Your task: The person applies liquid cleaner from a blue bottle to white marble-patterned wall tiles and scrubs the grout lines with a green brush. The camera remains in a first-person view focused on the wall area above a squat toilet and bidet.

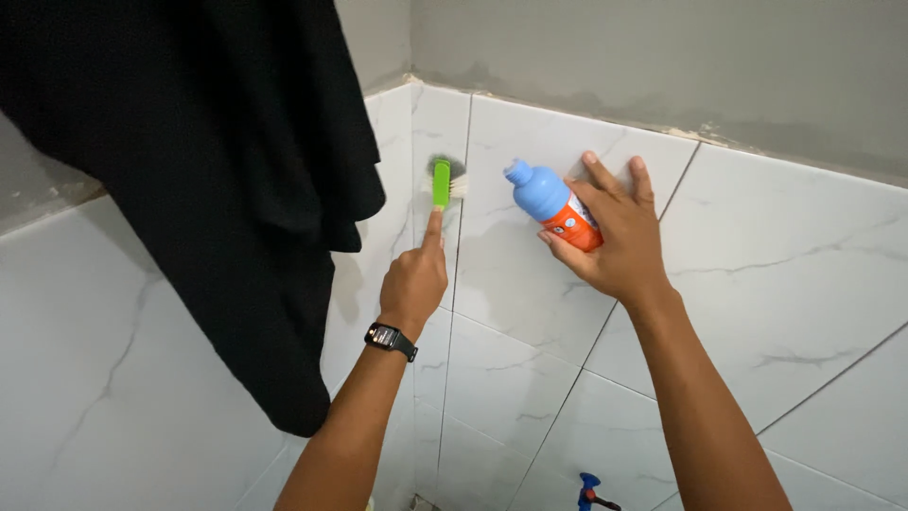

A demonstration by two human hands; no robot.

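My left hand [414, 280] grips a green-handled scrub brush [443, 183], its index finger stretched along the handle. The white bristles press against the white marble-look wall tile [511, 274] near the corner grout line. My right hand [615, 237] holds a bottle [553, 203] with a light blue top and an orange label, tilted with its cap pointing up-left, close to the same tile. A black watch sits on my left wrist.
A black garment [208, 180] hangs over the left wall, just left of the brush. Grey unpainted wall [662, 57] runs above the tiles. A blue tap handle [590, 490] shows at the bottom edge.
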